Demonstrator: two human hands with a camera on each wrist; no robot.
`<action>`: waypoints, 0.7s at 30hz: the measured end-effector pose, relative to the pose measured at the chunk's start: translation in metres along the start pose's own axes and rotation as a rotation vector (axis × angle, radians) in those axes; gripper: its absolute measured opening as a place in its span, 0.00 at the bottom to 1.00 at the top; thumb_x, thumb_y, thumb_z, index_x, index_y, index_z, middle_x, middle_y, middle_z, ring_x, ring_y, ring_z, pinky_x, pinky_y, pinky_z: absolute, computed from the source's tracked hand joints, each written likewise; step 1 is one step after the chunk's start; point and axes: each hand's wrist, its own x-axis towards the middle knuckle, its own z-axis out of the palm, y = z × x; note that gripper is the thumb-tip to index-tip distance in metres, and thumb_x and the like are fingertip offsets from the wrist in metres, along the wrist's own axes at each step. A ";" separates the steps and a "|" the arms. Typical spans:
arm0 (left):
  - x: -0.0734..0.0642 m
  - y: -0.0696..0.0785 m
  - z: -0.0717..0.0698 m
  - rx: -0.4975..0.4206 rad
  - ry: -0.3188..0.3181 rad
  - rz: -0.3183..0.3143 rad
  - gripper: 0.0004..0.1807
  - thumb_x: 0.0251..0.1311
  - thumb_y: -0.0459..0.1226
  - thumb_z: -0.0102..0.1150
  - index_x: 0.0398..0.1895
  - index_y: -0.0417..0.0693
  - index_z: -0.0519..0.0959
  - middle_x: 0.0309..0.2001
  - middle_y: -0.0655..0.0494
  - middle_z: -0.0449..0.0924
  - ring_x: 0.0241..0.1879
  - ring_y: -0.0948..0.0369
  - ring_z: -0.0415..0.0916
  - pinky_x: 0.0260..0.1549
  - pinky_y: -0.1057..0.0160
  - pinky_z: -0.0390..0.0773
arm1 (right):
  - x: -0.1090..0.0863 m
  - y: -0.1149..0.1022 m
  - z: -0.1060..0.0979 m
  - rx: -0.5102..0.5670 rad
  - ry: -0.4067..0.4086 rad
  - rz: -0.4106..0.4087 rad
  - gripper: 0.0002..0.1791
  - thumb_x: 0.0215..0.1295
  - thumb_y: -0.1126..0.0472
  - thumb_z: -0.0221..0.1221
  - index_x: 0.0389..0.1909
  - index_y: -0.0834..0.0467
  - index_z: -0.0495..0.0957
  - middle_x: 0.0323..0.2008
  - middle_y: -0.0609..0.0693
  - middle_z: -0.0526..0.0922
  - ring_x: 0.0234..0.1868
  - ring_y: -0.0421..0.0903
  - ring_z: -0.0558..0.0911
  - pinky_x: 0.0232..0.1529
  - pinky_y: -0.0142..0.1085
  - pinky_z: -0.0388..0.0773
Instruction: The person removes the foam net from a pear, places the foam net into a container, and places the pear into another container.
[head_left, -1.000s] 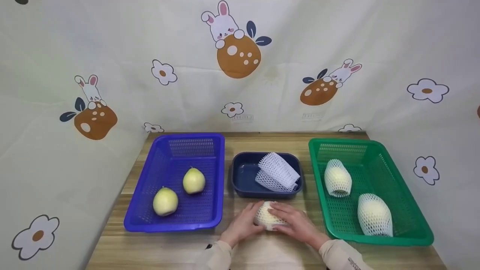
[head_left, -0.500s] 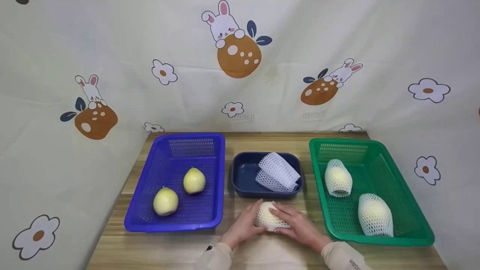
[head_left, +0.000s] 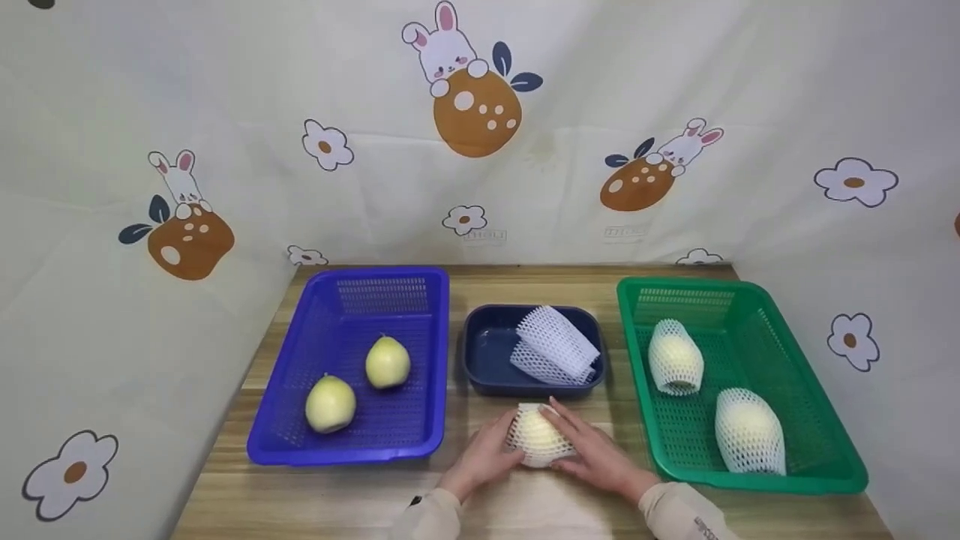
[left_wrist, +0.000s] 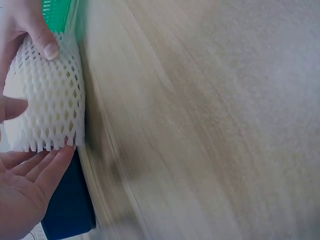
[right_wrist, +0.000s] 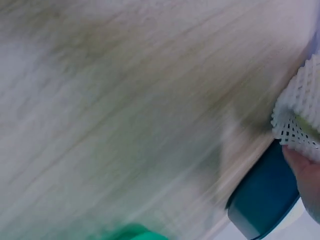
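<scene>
A pale yellow pear point(head_left: 540, 441) in a white foam net is held between both hands, close over the front of the wooden table. My left hand point(head_left: 484, 459) grips its left end, thumb on the near side; in the left wrist view the fingertips lie at the net's cut edge point(left_wrist: 47, 146). On the other end, my right hand point(head_left: 598, 456) holds the netted pear with its thumb low and fingers over the top. The right wrist view catches the net's open end point(right_wrist: 295, 127), a bit of the fruit's skin showing inside.
Two bare pears point(head_left: 330, 405) lie in the blue basket point(head_left: 346, 455) at left. Behind the hands stands a navy tub point(head_left: 487, 386) with white foam nets point(head_left: 559, 341). The green basket point(head_left: 750, 480) at right has two netted pears point(head_left: 750, 431).
The netted pear has turned slightly between the hands and sits a little nearer the front. The right hand's fingers have shifted along its top; baskets and tub stay put.
</scene>
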 end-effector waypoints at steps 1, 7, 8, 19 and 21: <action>0.000 0.000 0.000 -0.014 0.001 -0.004 0.29 0.47 0.33 0.58 0.55 0.37 0.66 0.50 0.43 0.71 0.50 0.50 0.68 0.50 0.54 0.65 | -0.001 0.001 0.000 0.002 0.007 -0.008 0.43 0.50 0.52 0.63 0.66 0.55 0.54 0.63 0.59 0.55 0.56 0.55 0.65 0.48 0.47 0.67; 0.002 -0.005 -0.001 -0.205 0.034 -0.063 0.20 0.56 0.26 0.45 0.53 0.38 0.70 0.45 0.47 0.75 0.43 0.55 0.71 0.41 0.60 0.71 | -0.005 0.007 -0.002 0.007 0.168 -0.102 0.35 0.48 0.56 0.64 0.60 0.58 0.65 0.56 0.57 0.68 0.50 0.53 0.73 0.46 0.44 0.70; 0.003 -0.006 -0.001 -0.240 0.035 -0.077 0.19 0.57 0.25 0.44 0.53 0.38 0.70 0.43 0.48 0.75 0.42 0.56 0.72 0.38 0.62 0.72 | -0.005 0.008 -0.002 0.008 0.190 -0.117 0.34 0.48 0.57 0.64 0.58 0.58 0.66 0.55 0.57 0.70 0.49 0.52 0.73 0.45 0.44 0.70; 0.003 -0.008 0.000 -0.231 0.040 -0.023 0.23 0.49 0.26 0.55 0.52 0.35 0.68 0.44 0.45 0.73 0.32 0.59 0.73 0.31 0.65 0.74 | -0.003 0.002 -0.001 0.022 0.035 0.006 0.45 0.47 0.51 0.65 0.65 0.56 0.55 0.64 0.57 0.54 0.58 0.55 0.63 0.49 0.49 0.66; 0.004 -0.007 0.001 -0.213 0.043 -0.022 0.23 0.49 0.27 0.56 0.52 0.37 0.69 0.44 0.47 0.73 0.31 0.60 0.73 0.30 0.64 0.74 | -0.003 0.002 0.000 0.017 0.037 0.002 0.44 0.47 0.52 0.65 0.65 0.56 0.55 0.63 0.57 0.56 0.57 0.54 0.64 0.49 0.48 0.66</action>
